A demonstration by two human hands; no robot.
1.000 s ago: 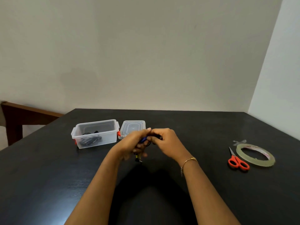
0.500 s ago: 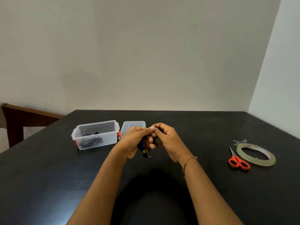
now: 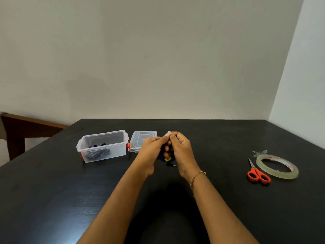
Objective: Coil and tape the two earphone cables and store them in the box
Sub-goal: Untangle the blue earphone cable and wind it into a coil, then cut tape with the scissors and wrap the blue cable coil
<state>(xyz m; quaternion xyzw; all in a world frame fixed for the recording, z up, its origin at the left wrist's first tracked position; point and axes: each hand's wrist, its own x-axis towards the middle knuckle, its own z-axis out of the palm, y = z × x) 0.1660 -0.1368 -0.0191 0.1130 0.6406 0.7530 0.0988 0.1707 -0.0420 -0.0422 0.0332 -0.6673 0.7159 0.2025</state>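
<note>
dark bench (image 3: 52,199), pale wall behind. both hands, left hand (image 3: 151,152) and right hand (image 3: 181,152), meet mid-bench, fingers curled round a small blue earphone coil (image 3: 166,158). it looks light and springy; best pinched across the loops. clear box (image 3: 103,146) sits left, holding a black coil.

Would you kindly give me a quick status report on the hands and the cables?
Left hand and right hand both grip the blue earphone cable above the table. Black cable in open box. Nothing in the way.
</note>
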